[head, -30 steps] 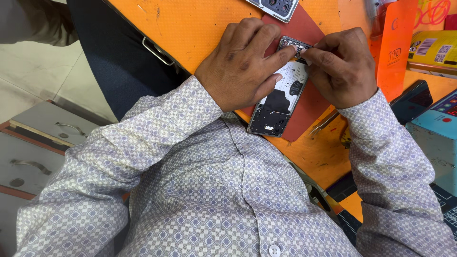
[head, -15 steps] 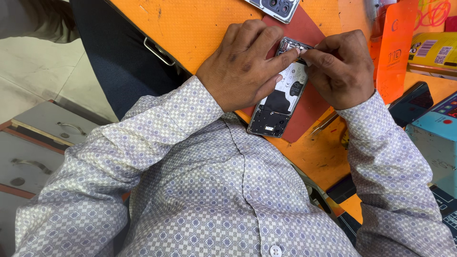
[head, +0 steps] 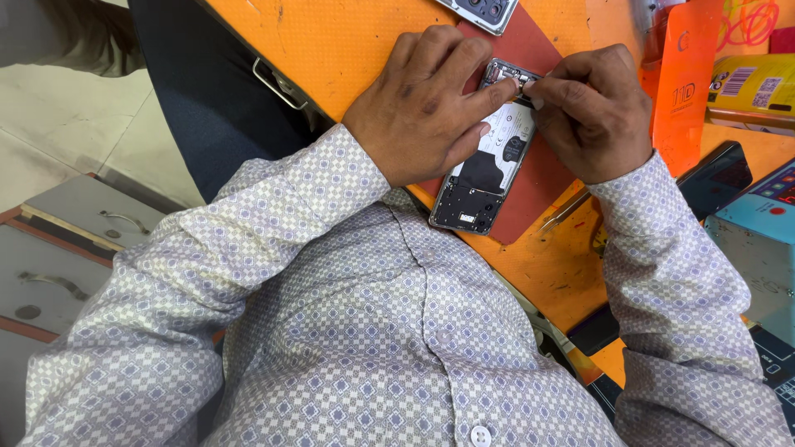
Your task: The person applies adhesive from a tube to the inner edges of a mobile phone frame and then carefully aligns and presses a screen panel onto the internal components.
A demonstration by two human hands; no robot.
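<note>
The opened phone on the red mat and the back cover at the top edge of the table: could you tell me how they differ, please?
The opened phone lies wholly in view with its dark innards bared; the back cover is cut off by the frame and shows camera rings. Both hands, left hand and right hand, touch the phone; none touches the cover. Both lie flat.

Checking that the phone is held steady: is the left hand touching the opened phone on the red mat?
Touching. The head view shows the left hand lying on the opened phone, covering its left edge.

Head camera, looking down, close above workbench (head: 348, 50)
</note>
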